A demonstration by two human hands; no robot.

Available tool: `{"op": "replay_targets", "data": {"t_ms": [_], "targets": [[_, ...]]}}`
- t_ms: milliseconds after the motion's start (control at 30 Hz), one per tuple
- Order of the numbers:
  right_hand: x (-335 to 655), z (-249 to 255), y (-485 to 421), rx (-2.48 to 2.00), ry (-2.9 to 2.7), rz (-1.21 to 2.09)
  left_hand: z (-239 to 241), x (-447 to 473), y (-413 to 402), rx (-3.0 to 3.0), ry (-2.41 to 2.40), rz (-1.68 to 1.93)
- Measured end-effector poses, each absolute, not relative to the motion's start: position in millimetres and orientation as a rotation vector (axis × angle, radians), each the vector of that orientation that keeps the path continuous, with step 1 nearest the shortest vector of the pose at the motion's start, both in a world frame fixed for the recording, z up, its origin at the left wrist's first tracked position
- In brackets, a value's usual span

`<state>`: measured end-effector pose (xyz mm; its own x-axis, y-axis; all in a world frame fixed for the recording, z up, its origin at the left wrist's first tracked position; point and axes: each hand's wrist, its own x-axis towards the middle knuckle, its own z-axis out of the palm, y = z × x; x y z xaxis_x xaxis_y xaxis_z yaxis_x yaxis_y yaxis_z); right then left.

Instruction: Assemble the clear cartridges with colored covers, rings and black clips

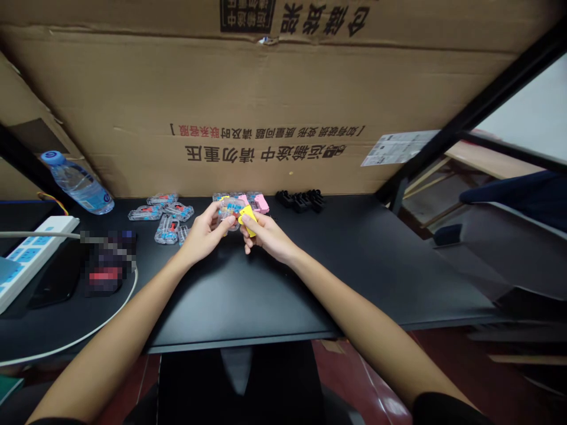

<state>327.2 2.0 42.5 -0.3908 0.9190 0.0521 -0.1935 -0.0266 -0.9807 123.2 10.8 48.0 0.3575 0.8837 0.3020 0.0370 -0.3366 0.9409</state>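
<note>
Both hands meeting above the black desk (pixel 354 260), just short of its far edge. Left hand (pixel 201 236) pinching a clear plastic piece (pixel 229 211) with blue and red inner parts, fingers (pixel 225 224) closing around its lower edge. Right hand (pixel 266 236) gripping a small yellow piece (pixel 248 219), fingers curling over it, pressing it against the clear piece; the two touching.

Lying at 10 o'clock from the hands: a loose cluster of similar clear pieces (pixel 166 215). Sitting just behind the hands at 12 o'clock: pink pieces (pixel 259 202). Resting at 1 o'clock: a small heap of black parts (pixel 301 200). Leaning at far 9 o'clock: a water bottle (pixel 77 183) against the cardboard wall (pixel 283 106). Lying at 8 o'clock: a white power strip (pixel 31 251).
</note>
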Motion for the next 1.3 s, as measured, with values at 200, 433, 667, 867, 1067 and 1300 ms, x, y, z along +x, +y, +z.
{"op": "replay_targets", "data": {"t_ms": [200, 433, 667, 867, 1067, 1300], "targets": [[330.4, 47.3, 3.1, -0.829, -1.455, 1.524, 49.9, 124.3, 8.4, 1.680, 0.839, 1.094], [333.2, 48.4, 2.7, -0.829, -1.520, 1.537, 49.4, 125.2, 6.2, 1.780, 0.930, 1.058], [342.1, 51.9, 4.4, -0.815, -1.559, 1.646, 49.8, 124.3, 7.0, 1.695, 0.939, 1.072], [337.1, 49.7, 4.2, -0.869, -1.491, 1.547, 51.6, 120.2, 8.5, 1.742, 1.014, 1.119], [331.4, 49.5, 0.1, -0.857, -1.506, 1.531, 53.2, 120.8, 7.8, 1.752, 1.004, 1.163], [324.0, 46.6, -5.3, -0.828, -1.457, 1.554, 53.3, 122.7, 3.5, 1.857, 1.067, 1.110]]}}
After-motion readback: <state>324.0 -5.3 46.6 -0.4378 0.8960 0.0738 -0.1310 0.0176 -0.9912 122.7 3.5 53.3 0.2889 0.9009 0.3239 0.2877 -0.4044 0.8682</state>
